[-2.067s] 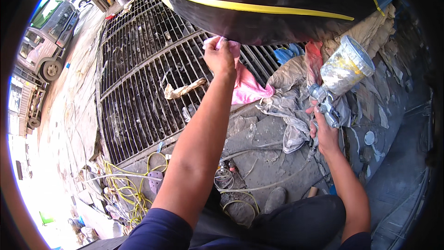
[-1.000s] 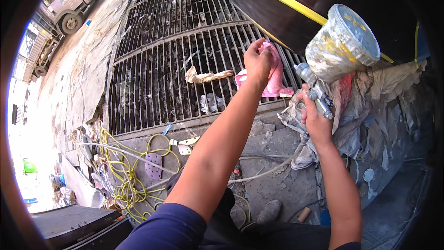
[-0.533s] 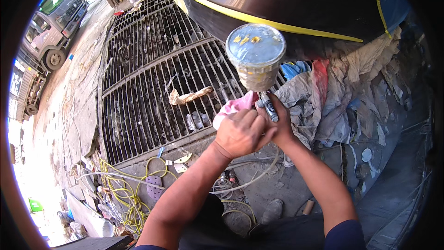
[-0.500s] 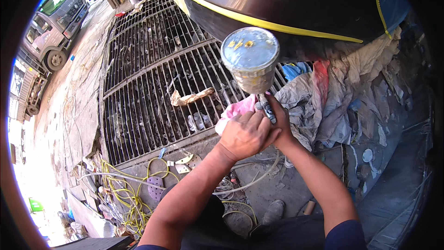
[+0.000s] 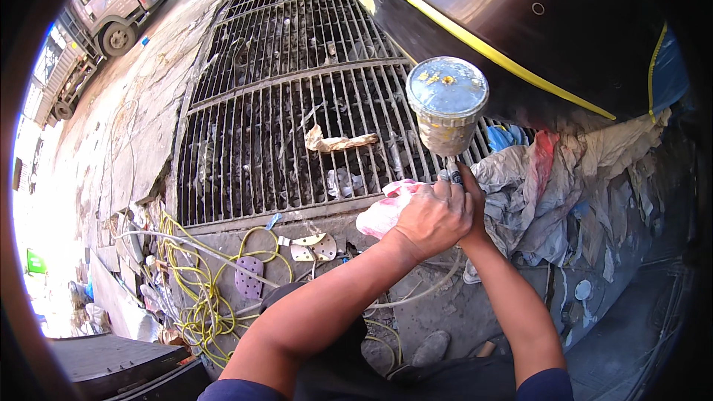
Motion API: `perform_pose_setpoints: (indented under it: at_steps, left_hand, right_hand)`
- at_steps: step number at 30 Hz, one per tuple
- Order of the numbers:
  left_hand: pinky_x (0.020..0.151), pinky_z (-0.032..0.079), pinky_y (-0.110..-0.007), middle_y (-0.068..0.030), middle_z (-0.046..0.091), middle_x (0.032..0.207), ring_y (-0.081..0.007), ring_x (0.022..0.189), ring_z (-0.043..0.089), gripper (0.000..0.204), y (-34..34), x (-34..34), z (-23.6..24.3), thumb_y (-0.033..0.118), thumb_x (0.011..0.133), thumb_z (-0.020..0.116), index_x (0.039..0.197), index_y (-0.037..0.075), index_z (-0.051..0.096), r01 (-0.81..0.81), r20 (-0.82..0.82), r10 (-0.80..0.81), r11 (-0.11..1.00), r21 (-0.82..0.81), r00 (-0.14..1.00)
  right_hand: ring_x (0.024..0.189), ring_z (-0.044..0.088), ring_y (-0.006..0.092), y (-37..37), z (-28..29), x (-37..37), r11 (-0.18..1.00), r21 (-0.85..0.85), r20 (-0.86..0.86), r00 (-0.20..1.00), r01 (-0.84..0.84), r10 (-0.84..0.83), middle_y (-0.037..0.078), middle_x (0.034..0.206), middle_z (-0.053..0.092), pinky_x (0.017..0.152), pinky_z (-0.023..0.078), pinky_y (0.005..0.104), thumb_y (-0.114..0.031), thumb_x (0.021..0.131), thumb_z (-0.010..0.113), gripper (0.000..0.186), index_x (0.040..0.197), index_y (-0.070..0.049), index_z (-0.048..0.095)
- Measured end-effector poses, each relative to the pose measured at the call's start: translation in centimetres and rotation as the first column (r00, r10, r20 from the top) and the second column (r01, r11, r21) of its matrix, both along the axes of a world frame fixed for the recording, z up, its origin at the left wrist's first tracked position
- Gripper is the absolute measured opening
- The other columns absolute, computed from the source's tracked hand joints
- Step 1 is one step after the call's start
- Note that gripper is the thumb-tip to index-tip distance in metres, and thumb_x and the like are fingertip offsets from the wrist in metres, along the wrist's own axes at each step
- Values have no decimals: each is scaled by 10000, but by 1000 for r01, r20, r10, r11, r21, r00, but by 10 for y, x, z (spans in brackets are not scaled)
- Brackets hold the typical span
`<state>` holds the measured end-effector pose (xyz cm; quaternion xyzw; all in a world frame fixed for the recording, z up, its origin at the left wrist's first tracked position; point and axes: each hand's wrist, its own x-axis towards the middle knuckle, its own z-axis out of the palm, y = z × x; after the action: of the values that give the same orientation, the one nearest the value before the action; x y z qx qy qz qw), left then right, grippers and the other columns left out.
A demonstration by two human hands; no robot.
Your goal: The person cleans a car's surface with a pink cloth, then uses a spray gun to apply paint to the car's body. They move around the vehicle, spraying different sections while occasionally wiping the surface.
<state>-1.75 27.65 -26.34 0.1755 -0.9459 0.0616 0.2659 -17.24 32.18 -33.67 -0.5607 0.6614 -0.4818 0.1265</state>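
My left hand (image 5: 431, 219) grips a pink-and-white cloth (image 5: 377, 215), pressed against the upper part of a metal spray gun (image 5: 450, 166); its fingertips are hidden. My right hand (image 5: 473, 204), behind and right of the left, holds the same gun, its grip mostly out of sight. A lidded plastic cup (image 5: 445, 122) crusted with white and yellow paint stands upright on top of the gun. Just beyond is a dark curved vehicle panel (image 5: 542, 52) edged with yellow tape (image 5: 505, 63), with blue masking (image 5: 668, 74) at the right.
A steel floor grate (image 5: 245, 156) holds crumpled paper (image 5: 334, 142). Crumpled sheeting (image 5: 572, 178) lies right. Yellow hose (image 5: 204, 282), sanding discs (image 5: 249, 276) and a pale hose (image 5: 401, 301) are on the concrete below. A truck (image 5: 111, 7) stands outside, upper left; a black box (image 5: 119, 356) sits lower left.
My left hand has come down from near the panel with the cloth onto the gun. My right hand has brought the gun leftward, the cup now upright. The view has shifted.
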Motion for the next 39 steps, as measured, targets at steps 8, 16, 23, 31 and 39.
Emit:
perform_pose_setpoints:
  at_steps: [8, 16, 23, 31, 39]
  left_hand:
    - [629, 549, -398, -84, 637, 849, -251, 780, 669, 265, -7, -6, -1, 319, 972, 680, 881, 71, 664, 99, -171, -74, 984, 146, 983]
    - [704, 592, -483, -143, 725, 818, -277, 692, 706, 567, -98, 10, -46, 533, 1094, 602, 872, 20, 698, 51, -43, 697, 9, 999, 716]
    - [531, 551, -312, -58, 702, 942, -178, 743, 698, 197, -154, 40, -83, 204, 1041, 732, 1100, 39, 642, 650, -286, 841, -98, 753, 459]
    - [880, 644, -413, -150, 678, 1206, -267, 1009, 727, 420, -127, 48, -60, -33, 1023, 621, 1431, 22, 539, 807, -358, 864, -90, 584, 355]
    - [923, 642, -387, -113, 721, 1130, -234, 1008, 733, 374, -141, 13, -49, -43, 1040, 519, 1398, -17, 623, 916, -362, 884, -157, 369, 297]
  right_hand:
    - [1053, 732, 272, -2, -16, -21, 991, -127, 520, 849, -33, 94, 155, 1163, 750, 935, 584, 392, -181, 1043, 687, 402, 1376, 36, 626]
    - [923, 759, 213, -13, 23, -22, 992, 15, 230, 965, 124, -124, 149, 1011, 783, 812, 594, 375, -98, 1062, 691, 184, 1182, 39, 713]
    - [843, 719, 190, -12, 24, -26, 992, 48, 277, 952, 119, -128, 117, 938, 771, 767, 575, 369, -128, 1064, 698, 172, 1139, 25, 721]
    - [562, 572, 88, -2, 79, -12, 993, 10, 276, 954, 122, -120, 24, 737, 664, 503, 443, 286, -273, 1088, 695, 269, 1058, -12, 749]
    - [788, 730, 275, 9, 118, -12, 980, 126, 206, 962, 154, -177, 169, 902, 757, 730, 567, 413, -164, 1032, 720, 189, 1133, -5, 721]
